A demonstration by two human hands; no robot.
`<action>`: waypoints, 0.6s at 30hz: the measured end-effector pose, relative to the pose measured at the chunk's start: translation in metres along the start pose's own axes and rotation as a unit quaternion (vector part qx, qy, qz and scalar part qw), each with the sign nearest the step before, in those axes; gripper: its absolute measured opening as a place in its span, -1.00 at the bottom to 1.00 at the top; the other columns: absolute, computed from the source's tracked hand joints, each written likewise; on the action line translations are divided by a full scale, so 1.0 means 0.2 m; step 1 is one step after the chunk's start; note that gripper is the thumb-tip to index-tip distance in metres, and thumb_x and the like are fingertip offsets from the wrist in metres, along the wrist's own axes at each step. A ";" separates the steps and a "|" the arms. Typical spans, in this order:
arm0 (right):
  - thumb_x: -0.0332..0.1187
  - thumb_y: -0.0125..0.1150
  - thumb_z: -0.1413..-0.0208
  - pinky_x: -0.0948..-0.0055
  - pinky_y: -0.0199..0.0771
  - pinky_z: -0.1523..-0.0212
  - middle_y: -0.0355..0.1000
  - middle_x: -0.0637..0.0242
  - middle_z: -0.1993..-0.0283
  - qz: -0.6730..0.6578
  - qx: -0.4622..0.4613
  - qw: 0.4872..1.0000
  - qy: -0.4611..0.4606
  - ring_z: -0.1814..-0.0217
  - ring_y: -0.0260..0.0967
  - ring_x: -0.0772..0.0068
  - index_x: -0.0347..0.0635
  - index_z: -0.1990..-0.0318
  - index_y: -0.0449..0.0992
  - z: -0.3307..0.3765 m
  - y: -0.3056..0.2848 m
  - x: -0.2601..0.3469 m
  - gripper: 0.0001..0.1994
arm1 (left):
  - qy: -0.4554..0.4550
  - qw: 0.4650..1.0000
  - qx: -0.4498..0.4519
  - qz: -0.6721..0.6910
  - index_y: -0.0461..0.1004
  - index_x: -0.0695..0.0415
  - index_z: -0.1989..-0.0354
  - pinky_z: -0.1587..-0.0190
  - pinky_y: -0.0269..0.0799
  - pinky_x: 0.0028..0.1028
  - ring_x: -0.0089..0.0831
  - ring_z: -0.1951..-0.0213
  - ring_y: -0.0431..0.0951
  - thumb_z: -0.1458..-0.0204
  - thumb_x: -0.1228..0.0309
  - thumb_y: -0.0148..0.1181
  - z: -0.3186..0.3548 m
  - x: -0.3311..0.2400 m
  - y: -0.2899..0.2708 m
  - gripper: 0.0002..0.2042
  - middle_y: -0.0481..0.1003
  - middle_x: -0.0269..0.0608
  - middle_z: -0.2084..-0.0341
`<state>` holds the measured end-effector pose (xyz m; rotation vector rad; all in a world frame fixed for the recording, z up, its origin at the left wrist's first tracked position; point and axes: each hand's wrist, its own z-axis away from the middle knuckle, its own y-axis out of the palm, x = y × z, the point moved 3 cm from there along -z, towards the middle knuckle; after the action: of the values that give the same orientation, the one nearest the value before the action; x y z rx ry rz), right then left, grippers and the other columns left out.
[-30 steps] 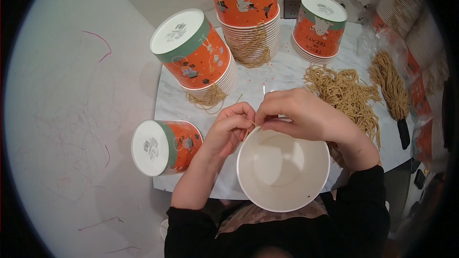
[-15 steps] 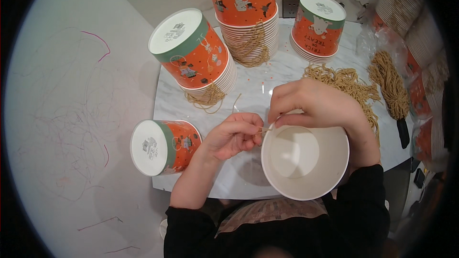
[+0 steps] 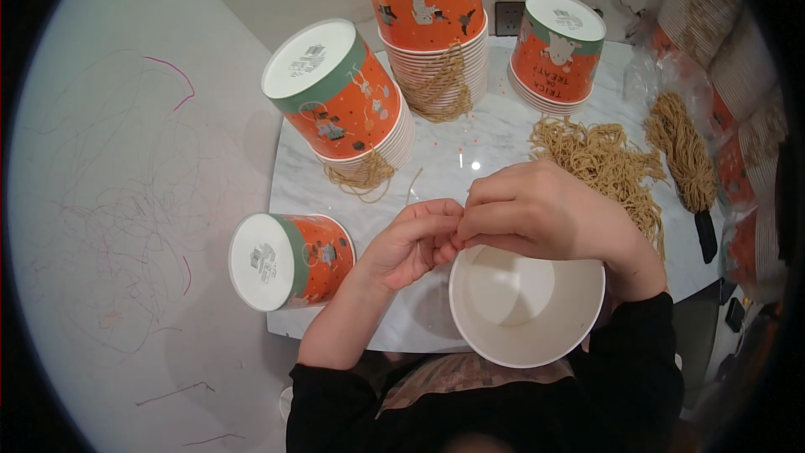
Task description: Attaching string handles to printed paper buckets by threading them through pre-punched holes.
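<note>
A white-lined paper bucket stands mouth-up at the table's near edge, tilted so that its inside shows. Just left of its far rim, my left hand pinches a tan cord, whose loose end sticks up behind the fingers. My right hand arches over the far rim, its fingertips pressed together and meeting those of the left hand. Whatever the right fingertips hold is hidden by the fingers. The bucket's far rim is partly covered by the right hand.
Stacked orange-and-green buckets with tan cords stand at back left, beside a taller stack and a shorter one. One bucket lies at left. Loose cords and a tied bundle lie right, near bagged buckets.
My right hand has moved left and down from the bucket's rim to meet my left fingertips. The bucket has shifted slightly toward me and left. The short cord stretch between hand and rim is now covered.
</note>
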<state>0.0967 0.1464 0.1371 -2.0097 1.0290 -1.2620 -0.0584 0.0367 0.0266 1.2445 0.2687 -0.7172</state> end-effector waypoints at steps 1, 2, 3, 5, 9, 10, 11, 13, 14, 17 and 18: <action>-0.36 0.34 -0.02 0.20 0.50 0.34 0.41 0.27 0.38 0.004 -0.009 1.000 -0.001 0.32 0.49 0.12 -0.13 0.18 0.55 0.00 0.00 0.00 -0.80 | 0.005 1.000 -0.008 -0.003 0.49 0.28 0.11 0.43 0.61 -0.69 -0.57 0.50 0.65 -0.28 0.49 0.07 0.00 0.00 0.00 -0.86 0.63 -0.16 0.38; -0.36 0.34 -0.02 0.20 0.50 0.34 0.41 0.27 0.38 0.004 -0.009 1.000 -0.001 0.32 0.49 0.12 -0.13 0.18 0.55 0.00 0.00 -0.01 -0.80 | 0.006 1.000 -0.008 -0.004 0.49 0.28 0.11 0.43 0.61 -0.69 -0.57 0.50 0.65 -0.28 0.49 0.07 0.00 -0.01 0.00 -0.86 0.63 -0.16 0.38; -0.36 0.34 -0.01 0.20 0.50 0.34 0.42 0.28 0.38 0.025 -0.018 0.999 0.008 0.32 0.49 0.12 -0.14 0.22 0.55 0.00 0.00 -0.02 -0.81 | -0.001 1.000 -0.004 -0.001 0.49 0.27 0.11 0.43 0.61 -0.69 -0.57 0.51 0.64 -0.28 0.49 0.08 0.00 -0.01 0.00 -0.87 0.63 -0.16 0.39; -0.37 0.34 0.01 0.20 0.50 0.34 0.43 0.28 0.38 0.047 -0.028 0.998 0.018 0.32 0.49 0.12 -0.16 0.25 0.55 0.01 -0.01 -0.03 -0.83 | -0.008 1.000 0.000 0.003 0.49 0.26 0.12 0.44 0.60 -0.68 -0.58 0.52 0.64 -0.27 0.48 0.09 0.01 -0.01 -0.01 -0.87 0.63 -0.16 0.40; -0.35 0.36 0.04 0.19 0.50 0.32 0.43 0.27 0.40 0.084 -0.029 0.995 0.037 0.32 0.49 0.08 -0.17 0.34 0.53 0.02 -0.03 -0.04 -0.84 | -0.005 1.000 -0.011 0.004 0.50 0.25 0.11 0.45 0.58 -0.68 -0.59 0.53 0.64 -0.26 0.47 0.12 0.01 -0.01 -0.02 -0.87 0.63 -0.16 0.41; -0.35 0.37 0.04 0.19 0.50 0.31 0.43 0.26 0.40 0.085 -0.030 0.995 0.040 0.31 0.49 0.08 -0.17 0.36 0.52 0.02 -0.04 -0.04 -0.84 | -0.002 1.000 -0.015 0.003 0.50 0.24 0.11 0.46 0.58 -0.67 -0.60 0.53 0.64 -0.26 0.47 0.12 0.01 -0.01 -0.02 -0.87 0.63 -0.16 0.41; -0.35 0.37 0.04 0.19 0.50 0.31 0.43 0.26 0.40 0.084 -0.030 0.995 0.039 0.31 0.49 0.08 -0.17 0.36 0.52 0.01 -0.03 -0.03 -0.84 | -0.001 1.000 -0.016 0.003 0.50 0.24 0.11 0.46 0.58 -0.67 -0.60 0.53 0.64 -0.26 0.47 0.12 0.01 -0.01 -0.02 -0.87 0.63 -0.16 0.41; -0.36 0.36 0.05 0.17 0.49 0.30 0.43 0.25 0.41 0.052 -0.026 0.997 0.044 0.30 0.49 0.08 -0.17 0.38 0.50 0.01 -0.03 -0.02 -0.85 | 0.001 1.000 -0.007 -0.003 0.50 0.23 0.12 0.45 0.58 -0.68 -0.60 0.53 0.63 -0.25 0.47 0.13 0.00 -0.01 -0.02 -0.88 0.63 -0.16 0.41; -0.36 0.36 0.05 0.17 0.49 0.30 0.43 0.25 0.41 0.052 -0.027 0.997 0.045 0.30 0.49 0.08 -0.17 0.38 0.50 0.01 -0.02 -0.03 -0.85 | 0.000 1.000 -0.006 -0.003 0.50 0.23 0.12 0.45 0.58 -0.68 -0.60 0.53 0.63 -0.25 0.47 0.13 0.00 -0.01 -0.01 -0.88 0.63 -0.16 0.41; -0.38 0.34 0.05 0.16 0.48 0.31 0.42 0.24 0.43 0.051 -0.009 0.998 0.037 0.30 0.48 0.08 -0.18 0.39 0.50 0.01 0.00 -0.04 -0.86 | -0.002 1.000 -0.016 -0.020 0.50 0.22 0.12 0.44 0.57 -0.67 -0.59 0.52 0.63 -0.25 0.48 0.14 0.00 -0.01 0.00 -0.89 0.63 -0.17 0.42; -0.38 0.33 0.05 0.15 0.48 0.31 0.42 0.23 0.43 0.060 -0.006 0.998 0.036 0.30 0.48 0.08 -0.18 0.40 0.49 0.01 -0.01 -0.04 -0.86 | -0.002 1.000 -0.017 -0.022 0.50 0.21 0.12 0.44 0.57 -0.68 -0.60 0.52 0.63 -0.25 0.48 0.14 0.00 -0.01 0.00 -0.89 0.63 -0.18 0.42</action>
<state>0.0970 0.1544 0.1325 -1.8934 1.1767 -1.2733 -0.0609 0.0368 0.0280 1.2076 0.3063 -0.7502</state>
